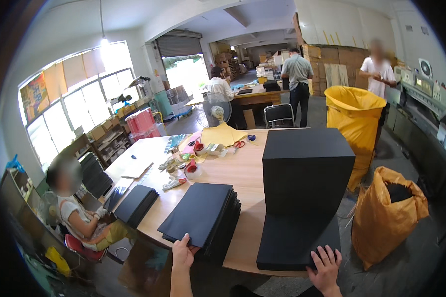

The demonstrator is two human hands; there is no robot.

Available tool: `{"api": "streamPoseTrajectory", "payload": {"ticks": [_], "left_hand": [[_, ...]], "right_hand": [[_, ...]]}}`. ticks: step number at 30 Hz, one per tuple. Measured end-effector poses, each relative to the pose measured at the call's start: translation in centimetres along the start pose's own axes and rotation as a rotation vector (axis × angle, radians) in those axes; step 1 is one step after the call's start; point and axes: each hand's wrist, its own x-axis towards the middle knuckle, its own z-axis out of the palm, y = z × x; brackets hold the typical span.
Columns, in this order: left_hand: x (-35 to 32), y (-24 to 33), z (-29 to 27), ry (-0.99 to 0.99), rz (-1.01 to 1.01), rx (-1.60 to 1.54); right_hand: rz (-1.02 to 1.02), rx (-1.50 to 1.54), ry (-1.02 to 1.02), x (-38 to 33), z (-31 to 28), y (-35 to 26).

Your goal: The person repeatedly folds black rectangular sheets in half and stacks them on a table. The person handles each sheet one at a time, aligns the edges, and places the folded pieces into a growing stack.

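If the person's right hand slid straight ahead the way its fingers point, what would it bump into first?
The right hand already rests on a low stack of black sheets. Straight ahead, it would likely meet the tall black block standing on that stack, though depth is hard to judge.

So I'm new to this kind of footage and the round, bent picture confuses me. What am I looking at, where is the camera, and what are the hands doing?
The camera is worn on a person's head and looks down and ahead through a very wide lens, which is why straight edges curve near the rim. The two bare hands coming in from the bottom are the wearer's own.

The left hand grips the near corner of a fanned stack of black sheets on the wooden table. The right hand lies with spread fingers on the near edge of the low black stack, on which a tall block of black sheets stands.

Farther back on the table lie tape rolls, scissors and yellow paper. A seated person works at the left, and yellow-orange bags stand on the right.
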Motion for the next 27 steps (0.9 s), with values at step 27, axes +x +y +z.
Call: {"api": "streamPoseTrajectory", "payload": {"ticks": [27], "left_hand": [[-8.9, -14.9, 24.8, -1.413, 0.688, 0.932]], "right_hand": [[0.746, 0.454, -0.061, -1.4, -4.4, 6.1]]}}
